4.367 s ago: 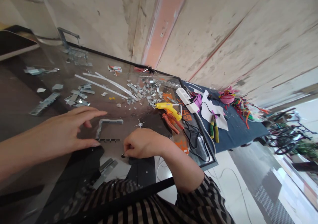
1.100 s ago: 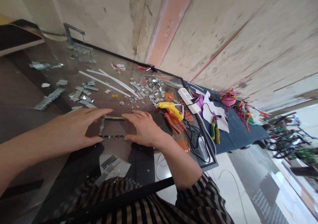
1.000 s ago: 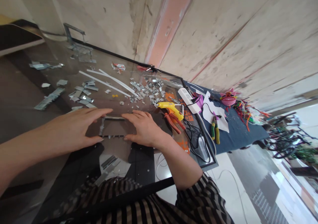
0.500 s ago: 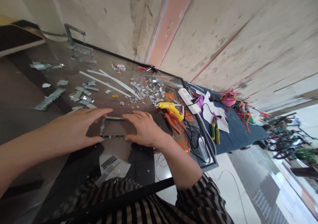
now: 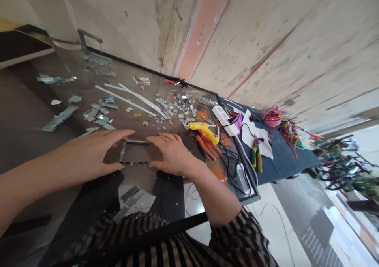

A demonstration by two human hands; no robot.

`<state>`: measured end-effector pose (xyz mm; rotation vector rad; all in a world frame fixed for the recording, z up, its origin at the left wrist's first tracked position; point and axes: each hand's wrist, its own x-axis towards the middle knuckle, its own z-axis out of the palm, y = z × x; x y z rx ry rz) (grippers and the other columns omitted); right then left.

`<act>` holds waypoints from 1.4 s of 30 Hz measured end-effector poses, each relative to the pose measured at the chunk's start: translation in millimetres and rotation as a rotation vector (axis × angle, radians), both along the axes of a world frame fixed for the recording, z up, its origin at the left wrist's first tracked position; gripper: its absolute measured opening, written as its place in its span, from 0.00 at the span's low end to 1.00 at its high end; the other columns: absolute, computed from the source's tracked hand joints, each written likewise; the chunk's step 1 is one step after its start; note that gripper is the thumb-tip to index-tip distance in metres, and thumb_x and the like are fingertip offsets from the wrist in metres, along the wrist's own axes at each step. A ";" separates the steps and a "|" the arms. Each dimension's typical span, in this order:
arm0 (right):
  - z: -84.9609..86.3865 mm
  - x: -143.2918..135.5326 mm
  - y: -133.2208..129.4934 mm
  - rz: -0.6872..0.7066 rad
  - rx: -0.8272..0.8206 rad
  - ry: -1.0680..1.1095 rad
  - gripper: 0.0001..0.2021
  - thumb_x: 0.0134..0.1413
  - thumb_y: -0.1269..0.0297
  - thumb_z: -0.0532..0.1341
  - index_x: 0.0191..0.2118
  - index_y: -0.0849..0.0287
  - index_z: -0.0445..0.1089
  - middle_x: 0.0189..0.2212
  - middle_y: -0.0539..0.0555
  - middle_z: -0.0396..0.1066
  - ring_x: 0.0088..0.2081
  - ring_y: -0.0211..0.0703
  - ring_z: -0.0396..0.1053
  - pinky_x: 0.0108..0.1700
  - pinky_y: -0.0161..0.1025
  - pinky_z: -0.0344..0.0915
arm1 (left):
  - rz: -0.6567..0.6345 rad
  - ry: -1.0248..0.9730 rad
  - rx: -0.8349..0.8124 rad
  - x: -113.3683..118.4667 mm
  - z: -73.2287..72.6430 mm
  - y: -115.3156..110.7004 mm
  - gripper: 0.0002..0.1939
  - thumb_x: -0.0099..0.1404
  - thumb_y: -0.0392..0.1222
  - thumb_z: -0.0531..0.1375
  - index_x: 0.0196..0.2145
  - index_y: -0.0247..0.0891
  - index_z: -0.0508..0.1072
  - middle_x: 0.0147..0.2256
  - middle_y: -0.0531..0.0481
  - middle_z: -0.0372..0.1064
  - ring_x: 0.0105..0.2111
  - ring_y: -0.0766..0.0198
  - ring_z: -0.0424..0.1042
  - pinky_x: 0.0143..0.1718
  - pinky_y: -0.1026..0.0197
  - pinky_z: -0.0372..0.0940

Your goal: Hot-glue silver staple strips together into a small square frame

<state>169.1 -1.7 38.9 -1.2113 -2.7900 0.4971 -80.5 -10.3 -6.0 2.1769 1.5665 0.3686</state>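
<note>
A small rectangular frame [image 5: 136, 142] of thin dark and grey strips lies on the glass tabletop in front of me. My left hand [image 5: 94, 152] spans its left end, thumb at the lower corner and fingers near the upper one. Around the right end, my right hand [image 5: 173, 152] has its index finger at the top strip and its thumb at the bottom strip, hiding that side. Just right of this hand are a yellow glue gun [image 5: 204, 131] and orange-handled pliers [image 5: 207, 146]. Many small grey cut pieces [image 5: 177, 106] are scattered beyond the hands.
White glue sticks [image 5: 127, 100] and more grey strips [image 5: 60, 118] lie on the glass. At the right are a power strip [image 5: 225, 120], black cables and green-handled pliers [image 5: 256, 156] on a blue cloth [image 5: 278, 166]. A small frame structure [image 5: 97, 58] stands near the wall.
</note>
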 end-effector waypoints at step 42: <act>4.5 0.0 -1.2 0.014 -0.019 -0.024 0.31 0.55 0.58 0.66 0.62 0.58 0.60 0.63 0.56 0.62 0.65 0.56 0.54 0.64 0.58 0.48 | 0.018 -0.010 -0.001 1.7 0.6 -0.4 0.42 0.47 0.56 0.61 0.60 0.45 0.63 0.54 0.44 0.72 0.46 0.50 0.73 0.48 0.52 0.65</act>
